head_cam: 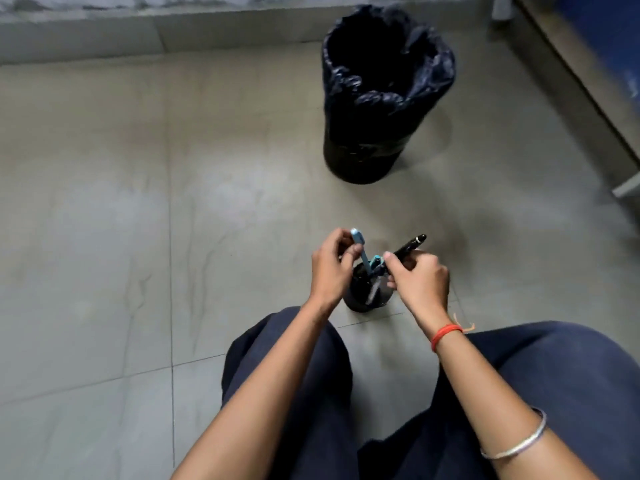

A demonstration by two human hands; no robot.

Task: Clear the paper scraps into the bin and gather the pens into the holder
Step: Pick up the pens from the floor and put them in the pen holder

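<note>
My left fingers [350, 253] pinch a blue pen [363, 254] dipping into the holder [356, 299]; my right fingers [390, 260] grip a black pen [412, 245] just above it.

One bin [367, 143], one holder [358, 299], two hands [329, 271] [420, 282]

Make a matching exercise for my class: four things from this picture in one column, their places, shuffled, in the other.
Things: 1 blue pen; 2 black pen; 3 holder; 4 bin.
Places: A on the floor, close to the person; B in the left hand; C on the floor, farther off; D in the right hand.
Pairs: 1-B; 2-D; 3-A; 4-C.
</note>
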